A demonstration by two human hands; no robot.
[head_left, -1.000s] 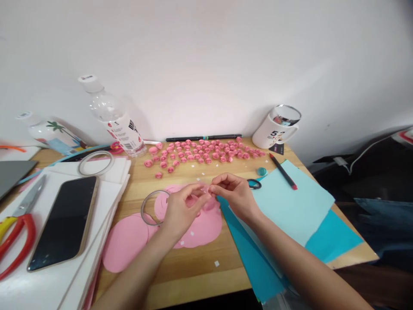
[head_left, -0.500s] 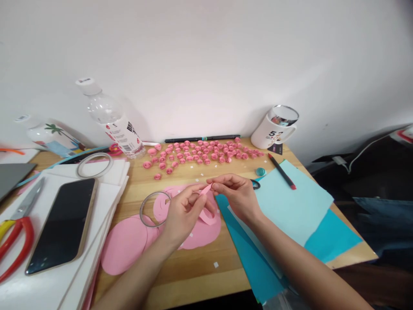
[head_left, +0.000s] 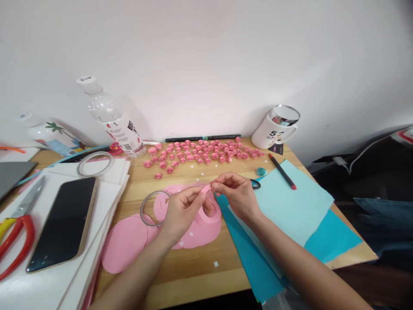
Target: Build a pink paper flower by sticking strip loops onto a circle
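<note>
Over the middle of the wooden desk (head_left: 193,275) my left hand (head_left: 181,212) and my right hand (head_left: 235,194) meet, both pinched on a thin pink paper strip (head_left: 206,200) that curls down in a loop between them. Beneath the hands lie pink paper circles (head_left: 125,241), one of them cut in a spiral. A clear tape ring (head_left: 151,208) stands just left of my left hand. Several small rolled pink paper roses (head_left: 200,154) are spread along the back of the desk.
Blue paper sheets (head_left: 290,206) lie to the right with a red-tipped pen (head_left: 282,171) and small scissors (head_left: 254,184). A white mug (head_left: 276,127) stands back right. At left a phone (head_left: 63,223), red scissors (head_left: 16,232) and a tape ring (head_left: 95,163) rest on white sheets. A water bottle (head_left: 111,116) leans by the wall.
The pink strip has been drawn out between my fingertips into a hanging loop. Both hands stayed over the pink circles, shifting only slightly.
</note>
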